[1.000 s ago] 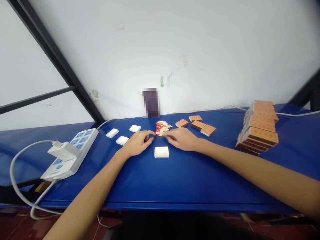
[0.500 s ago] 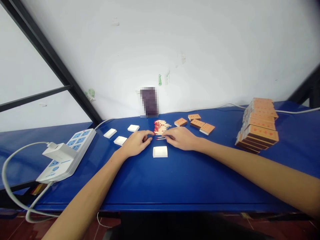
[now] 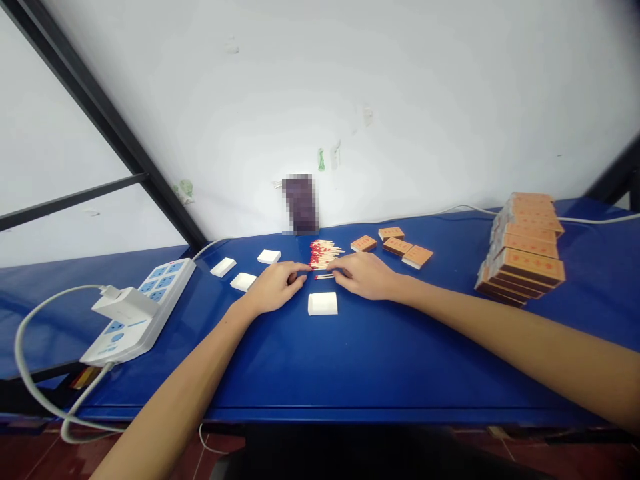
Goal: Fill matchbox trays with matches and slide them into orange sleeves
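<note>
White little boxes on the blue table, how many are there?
4. Three white boxes lie left of the left hand: the far-left one, the rear one, the nearest one. The fourth lies before the hands. A hand might hide another.

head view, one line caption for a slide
Left hand and right hand at a pile of red-tipped matches on a blue table, white matchbox tray nearby, stacked matchboxes at right.

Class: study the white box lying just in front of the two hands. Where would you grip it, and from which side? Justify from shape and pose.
Probably from above, pinching the white box across its two long sides, thumb on the near one, fingers on the far. It lies flat and low on the blue table, long sides across the view, nothing touching it.
</note>
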The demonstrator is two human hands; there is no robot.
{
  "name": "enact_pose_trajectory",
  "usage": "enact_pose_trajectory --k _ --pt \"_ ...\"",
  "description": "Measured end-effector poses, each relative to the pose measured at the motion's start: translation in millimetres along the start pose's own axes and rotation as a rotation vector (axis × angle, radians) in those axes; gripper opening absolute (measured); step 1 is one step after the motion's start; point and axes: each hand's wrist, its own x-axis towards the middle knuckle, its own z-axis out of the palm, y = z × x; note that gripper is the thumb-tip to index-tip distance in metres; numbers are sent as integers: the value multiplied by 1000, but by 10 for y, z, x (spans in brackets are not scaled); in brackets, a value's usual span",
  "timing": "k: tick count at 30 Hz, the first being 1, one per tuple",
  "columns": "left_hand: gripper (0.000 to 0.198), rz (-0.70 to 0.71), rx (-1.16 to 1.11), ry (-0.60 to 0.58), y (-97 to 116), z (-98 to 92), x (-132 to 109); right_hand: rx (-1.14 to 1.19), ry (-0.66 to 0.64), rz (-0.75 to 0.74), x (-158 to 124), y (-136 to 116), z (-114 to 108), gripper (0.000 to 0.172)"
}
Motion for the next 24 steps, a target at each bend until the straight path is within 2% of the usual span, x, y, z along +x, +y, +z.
enact_pose_trajectory --k 24 --pt "39 40 70 -52 48 -19 -9 54 -8 -18 8 31 -18 29"
